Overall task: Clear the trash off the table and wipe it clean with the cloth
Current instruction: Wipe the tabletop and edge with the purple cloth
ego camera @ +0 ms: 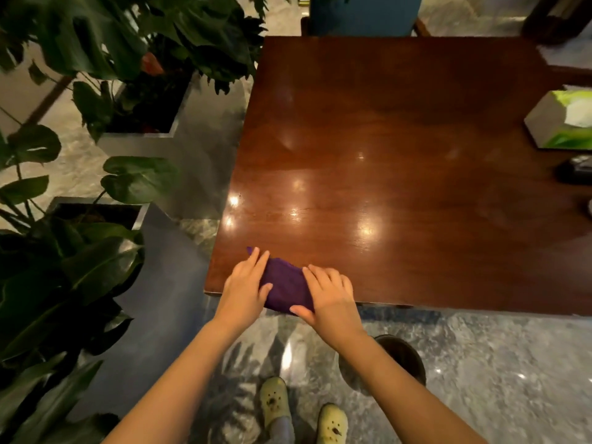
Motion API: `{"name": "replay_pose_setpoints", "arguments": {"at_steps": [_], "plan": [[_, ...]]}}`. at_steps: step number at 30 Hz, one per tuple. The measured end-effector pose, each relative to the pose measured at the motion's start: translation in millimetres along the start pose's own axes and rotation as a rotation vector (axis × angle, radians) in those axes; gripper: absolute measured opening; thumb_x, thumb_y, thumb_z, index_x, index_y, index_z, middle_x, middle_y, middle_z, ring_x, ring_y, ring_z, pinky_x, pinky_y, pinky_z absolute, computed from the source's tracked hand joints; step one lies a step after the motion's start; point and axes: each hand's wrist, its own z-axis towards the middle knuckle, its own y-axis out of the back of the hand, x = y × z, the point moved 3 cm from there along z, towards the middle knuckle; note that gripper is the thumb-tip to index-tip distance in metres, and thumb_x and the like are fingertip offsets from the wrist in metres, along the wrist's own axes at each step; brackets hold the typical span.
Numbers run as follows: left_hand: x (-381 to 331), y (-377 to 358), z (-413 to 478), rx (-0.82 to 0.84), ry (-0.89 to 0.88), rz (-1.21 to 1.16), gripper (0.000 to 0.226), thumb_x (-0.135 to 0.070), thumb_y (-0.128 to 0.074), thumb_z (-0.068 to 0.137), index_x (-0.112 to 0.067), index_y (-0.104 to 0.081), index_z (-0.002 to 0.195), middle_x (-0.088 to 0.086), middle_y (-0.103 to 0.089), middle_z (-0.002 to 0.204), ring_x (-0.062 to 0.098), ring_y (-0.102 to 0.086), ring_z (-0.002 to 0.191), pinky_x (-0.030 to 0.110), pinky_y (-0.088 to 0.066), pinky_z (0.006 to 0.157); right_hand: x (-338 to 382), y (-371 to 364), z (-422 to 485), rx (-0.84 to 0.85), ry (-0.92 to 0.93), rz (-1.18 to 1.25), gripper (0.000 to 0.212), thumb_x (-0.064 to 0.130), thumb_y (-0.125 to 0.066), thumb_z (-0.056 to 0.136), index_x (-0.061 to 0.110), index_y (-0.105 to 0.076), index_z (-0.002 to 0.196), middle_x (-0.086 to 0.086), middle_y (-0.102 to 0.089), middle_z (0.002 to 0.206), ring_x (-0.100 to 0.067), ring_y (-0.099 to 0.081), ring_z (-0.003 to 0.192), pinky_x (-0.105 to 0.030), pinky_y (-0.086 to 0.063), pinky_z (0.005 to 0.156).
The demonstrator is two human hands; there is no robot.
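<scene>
A folded purple cloth point(286, 288) lies at the near left corner of the dark wooden table point(400, 149), hanging slightly over the front edge. My left hand point(245, 286) presses flat on the cloth's left end, fingers spread. At the cloth's right end my right hand point(330, 296) rests on top, its thumb curled under the near edge. No trash shows on the table surface.
A green and white tissue box point(563, 120) stands at the table's right edge, with a dark object point(576, 169) just nearer. A dark round bin point(400, 360) sits on the marble floor below my right arm. Large potted plants point(105, 100) crowd the left. A blue chair point(362, 14) faces the far side.
</scene>
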Motion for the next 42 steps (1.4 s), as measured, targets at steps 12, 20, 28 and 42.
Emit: {"name": "replay_pose_setpoints", "arguments": {"at_steps": [12, 20, 28, 42], "plan": [[-21, 15, 23, 0.383, 0.167, -0.282, 0.011, -0.022, -0.071, 0.078, -0.022, -0.062, 0.073, -0.004, -0.066, 0.078, 0.019, -0.064, 0.086, 0.025, -0.043, 0.064, -24, 26, 0, 0.254, -0.328, 0.292, 0.04, 0.033, -0.07, 0.079, 0.021, -0.055, 0.115, -0.001, -0.046, 0.115, -0.023, -0.039, 0.111, -0.032, -0.037, 0.097], [-119, 25, 41, 0.458, 0.117, -1.018, 0.028, 0.0, -0.065, 0.081, -0.01, -0.062, 0.106, 0.014, -0.069, 0.108, 0.024, -0.066, 0.092, 0.03, -0.056, 0.078, -110, 104, -38, 0.013, -0.557, 1.041, 0.033, 0.008, -0.076, 0.075, 0.026, -0.057, 0.095, 0.002, -0.063, 0.095, -0.015, -0.061, 0.09, -0.021, -0.05, 0.075], [-253, -10, 61, 0.666, 0.104, -1.249, 0.019, -0.007, -0.056, 0.089, -0.017, -0.065, 0.102, -0.002, -0.076, 0.09, 0.011, -0.071, 0.083, 0.024, -0.059, 0.069, -214, 161, -93, -0.37, -0.841, 1.491, 0.041, -0.006, -0.067, 0.079, -0.001, -0.059, 0.119, -0.013, -0.068, 0.103, -0.024, -0.063, 0.092, -0.039, -0.049, 0.094], [-508, -160, 86, 0.759, 0.246, -1.208, 0.033, -0.01, -0.054, 0.091, -0.01, -0.053, 0.124, 0.005, -0.066, 0.109, 0.014, -0.064, 0.089, 0.029, -0.056, 0.071, -472, 213, -195, -0.544, -0.971, 1.281, 0.025, 0.004, -0.059, 0.088, 0.007, -0.065, 0.113, -0.005, -0.068, 0.093, -0.011, -0.063, 0.078, -0.012, -0.055, 0.058]]}}
